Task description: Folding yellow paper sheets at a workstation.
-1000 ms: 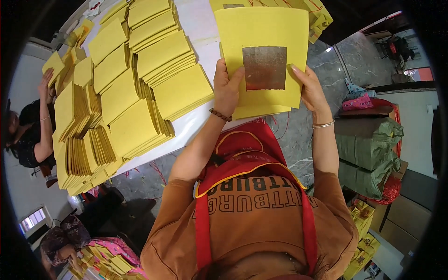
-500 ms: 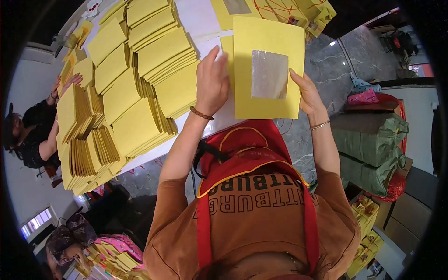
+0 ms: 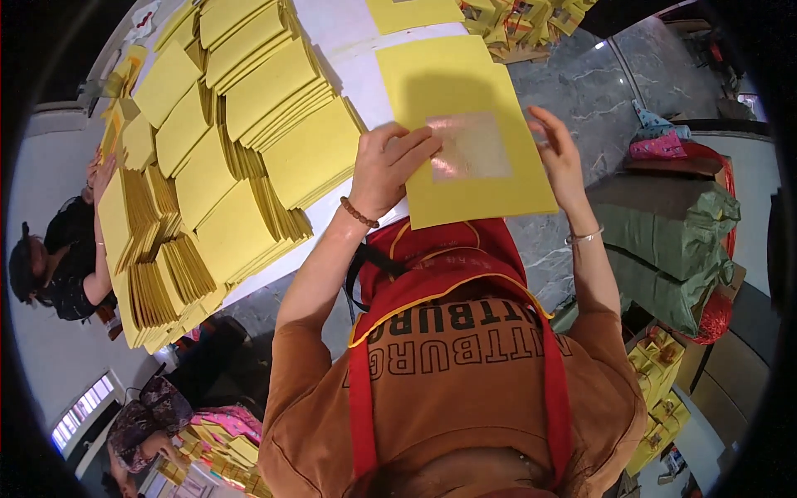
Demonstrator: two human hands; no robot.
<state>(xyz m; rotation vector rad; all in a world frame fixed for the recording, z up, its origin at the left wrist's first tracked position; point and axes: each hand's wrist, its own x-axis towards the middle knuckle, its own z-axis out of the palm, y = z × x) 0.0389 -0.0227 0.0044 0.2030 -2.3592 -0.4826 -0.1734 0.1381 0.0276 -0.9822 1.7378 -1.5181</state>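
Observation:
A yellow paper piece (image 3: 498, 79), with a shiny square silver window (image 3: 475, 147) in it, lies at the table's edge in front of me. Its lower part reaches out over the edge, above my red apron. My left hand (image 3: 392, 166) is at its left side, fingers stretched across the paper onto the window; its thumb is hard to make out. Beside the paper's right edge is my right hand (image 3: 560, 162), fingers apart and holding nothing. Left of my left hand stand overlapping stacks of folded yellow paper pieces (image 3: 303, 153).
Another yellow piece (image 3: 411, 15) lies farther back on the white table (image 3: 353, 62). Filled yellow packages (image 3: 531, 21) sit at the far right. Wrapped green bundles (image 3: 656, 249) stand on my right. A co-worker's hands (image 3: 100, 174) touch yellow pieces at far left; another person (image 3: 145, 423) is lower left.
The yellow piece has come down nearer to me and tilted. My right hand has let go of its edge. My left hand has moved from beside it onto its window.

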